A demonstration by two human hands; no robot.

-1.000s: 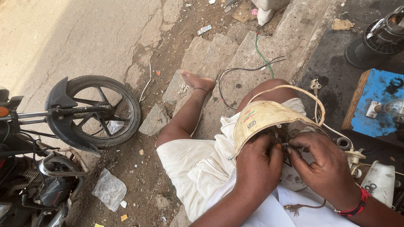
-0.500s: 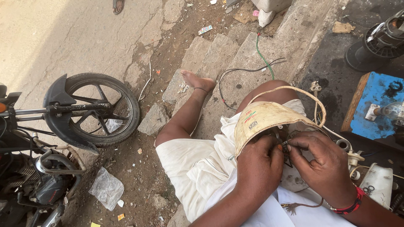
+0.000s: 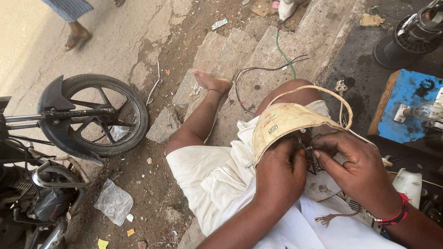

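1. On the lap of the seated person, against the white cloth [image 3: 217, 180], lies a yellowed curved housing [image 3: 288, 122] with a thin cream cable [image 3: 344, 103] looping over it.
2. Under its edge, the left hand [image 3: 279, 177] has its fingers curled onto a dark tangle of wires [image 3: 310, 152]; the grip looks pinched together on them, though the fingertips are partly hidden.
3. The right hand [image 3: 357, 170], with a red band at the wrist, pinches the same wires from the other side, thumb and forefinger closed.
4. Compared with half a second ago, both hands sit in nearly the same place on the wires; the housing has not shifted.
5. New since then: a passer-by's sandalled foot [image 3: 76, 39] and striped hem now show at the top left of the street.
6. Left of the bare leg stand a motorcycle wheel [image 3: 99, 115] and a crumpled plastic bag [image 3: 113, 203], as before.
7. A blue box [image 3: 410, 108] sits to the right.
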